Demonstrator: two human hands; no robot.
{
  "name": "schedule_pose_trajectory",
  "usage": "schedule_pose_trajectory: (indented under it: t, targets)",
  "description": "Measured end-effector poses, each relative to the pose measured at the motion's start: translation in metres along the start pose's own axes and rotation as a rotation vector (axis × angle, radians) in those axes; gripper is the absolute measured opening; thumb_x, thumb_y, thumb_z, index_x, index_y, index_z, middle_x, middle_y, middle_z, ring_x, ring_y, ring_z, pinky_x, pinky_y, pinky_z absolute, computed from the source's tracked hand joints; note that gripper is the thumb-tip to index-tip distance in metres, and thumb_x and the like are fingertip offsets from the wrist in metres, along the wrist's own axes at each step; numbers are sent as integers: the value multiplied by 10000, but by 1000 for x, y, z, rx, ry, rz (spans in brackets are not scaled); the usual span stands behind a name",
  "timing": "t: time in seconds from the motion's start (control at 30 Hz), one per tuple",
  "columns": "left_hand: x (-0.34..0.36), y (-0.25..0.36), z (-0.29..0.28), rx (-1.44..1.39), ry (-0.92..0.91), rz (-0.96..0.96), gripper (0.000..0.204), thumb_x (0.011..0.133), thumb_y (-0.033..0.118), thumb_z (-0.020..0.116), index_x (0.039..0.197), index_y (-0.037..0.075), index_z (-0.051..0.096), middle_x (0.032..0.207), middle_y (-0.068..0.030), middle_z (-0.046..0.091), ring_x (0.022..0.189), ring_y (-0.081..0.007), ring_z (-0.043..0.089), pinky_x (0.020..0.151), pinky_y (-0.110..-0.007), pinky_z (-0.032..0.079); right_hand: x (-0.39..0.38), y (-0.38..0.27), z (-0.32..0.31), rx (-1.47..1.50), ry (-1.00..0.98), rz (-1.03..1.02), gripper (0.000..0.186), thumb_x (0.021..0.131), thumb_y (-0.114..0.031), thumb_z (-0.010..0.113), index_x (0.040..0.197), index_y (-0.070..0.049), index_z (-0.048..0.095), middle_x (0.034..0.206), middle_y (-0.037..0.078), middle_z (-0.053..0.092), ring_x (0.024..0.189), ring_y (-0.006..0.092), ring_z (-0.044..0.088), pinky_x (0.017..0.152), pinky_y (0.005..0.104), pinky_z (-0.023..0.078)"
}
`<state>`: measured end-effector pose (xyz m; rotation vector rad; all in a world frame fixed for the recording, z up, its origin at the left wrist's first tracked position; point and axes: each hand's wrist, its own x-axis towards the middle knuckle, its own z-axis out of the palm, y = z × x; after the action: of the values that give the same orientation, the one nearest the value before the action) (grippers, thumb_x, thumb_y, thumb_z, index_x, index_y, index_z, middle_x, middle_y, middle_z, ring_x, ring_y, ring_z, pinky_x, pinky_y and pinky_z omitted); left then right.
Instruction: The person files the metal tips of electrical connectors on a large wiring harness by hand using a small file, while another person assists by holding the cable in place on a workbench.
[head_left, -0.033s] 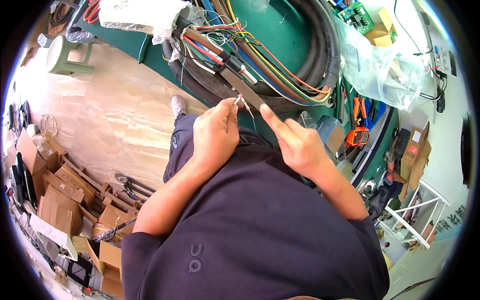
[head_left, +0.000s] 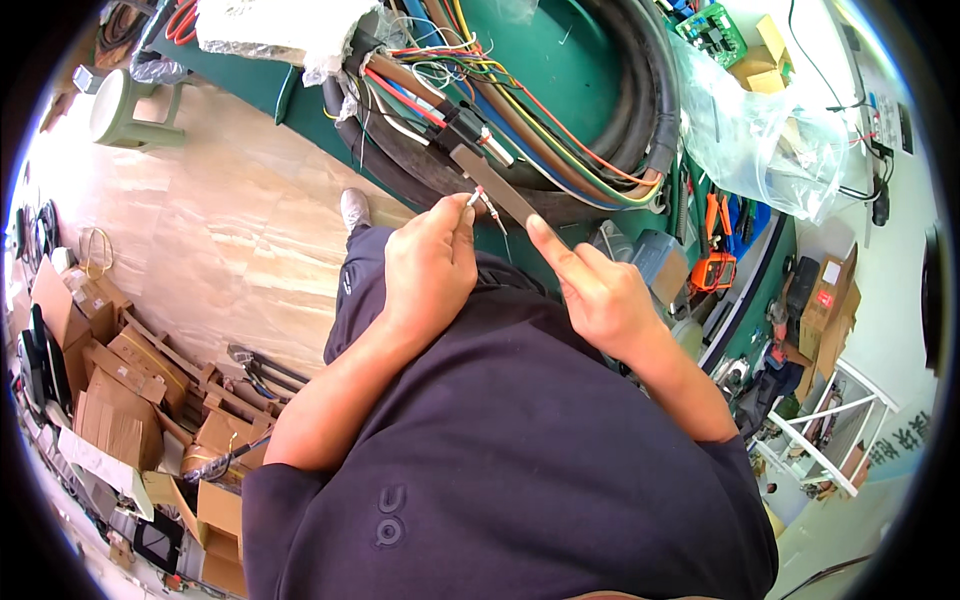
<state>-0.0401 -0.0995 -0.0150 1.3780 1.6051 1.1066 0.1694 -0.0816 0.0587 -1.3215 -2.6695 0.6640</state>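
My left hand (head_left: 430,262) pinches a short thin part (head_left: 486,200) between thumb and fingers, in front of my waist. This small piece has a red band, and a thin dark end hangs from it; its exact kind is too small to tell. My right hand (head_left: 608,300) is closed round the end of a long flat file (head_left: 500,186), grey-brown in colour, with the index finger stretched along it. The file slants up and left, passing right beside the small part. Beyond its tip lies a black connector (head_left: 466,128) on a cable end with red and white wires.
A thick black cable coil (head_left: 640,100) with loose coloured wires covers the green bench (head_left: 530,50). To the right are a clear plastic bag (head_left: 760,140), an orange meter (head_left: 713,271) and tools. A green stool (head_left: 125,110) and cardboard boxes (head_left: 120,415) stand on the left floor.
The file and my right hand have slid slightly down and to the right, so the file's tip sits a little lower. My left hand stays almost still, pinching the small part.
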Motion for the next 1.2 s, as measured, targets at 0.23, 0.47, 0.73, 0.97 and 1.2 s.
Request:
schedule_pose_trajectory:
  t: [0.23,0.47,0.73,0.97,1.2]
  targets:
    - [1,1,2,25,-8,10,94,988,85,619,1032,24,675,787,-191,687,738,-402,675,637,-470,527,6,-2,21,5,11,-3,760,856,-4,629,1567,-218,468,687,95,474,483,324,539,489,448,486]
    - [4,4,1,24,24,32,84,985,86,624,1020,28,674,778,-184,685,739,-386,681,626,-469,523,10,-1,8,39,42,-8,749,855,7,619,1560,-203,476,670,100,458,483,331,530,485,442,484]
    - [0,2,1,63,22,14,87,979,92,637,1021,27,676,768,-182,678,738,-379,681,625,-470,521,-19,-7,7,22,-36,39,779,849,15,617,1572,-231,460,668,98,431,467,314,515,476,442,487]
    - [-2,-5,3,165,52,107,81,963,93,653,1016,38,679,754,-172,672,724,-371,674,626,-473,524,26,-5,31,50,31,-10,711,868,-21,612,1548,-191,492,706,110,522,505,338,559,510,462,502]
    - [1,-6,2,128,68,97,69,962,99,659,996,41,678,726,-153,659,698,-359,662,615,-466,523,-10,-5,4,6,4,14,738,858,-1,620,1557,-194,483,674,96,445,482,325,536,470,451,473]
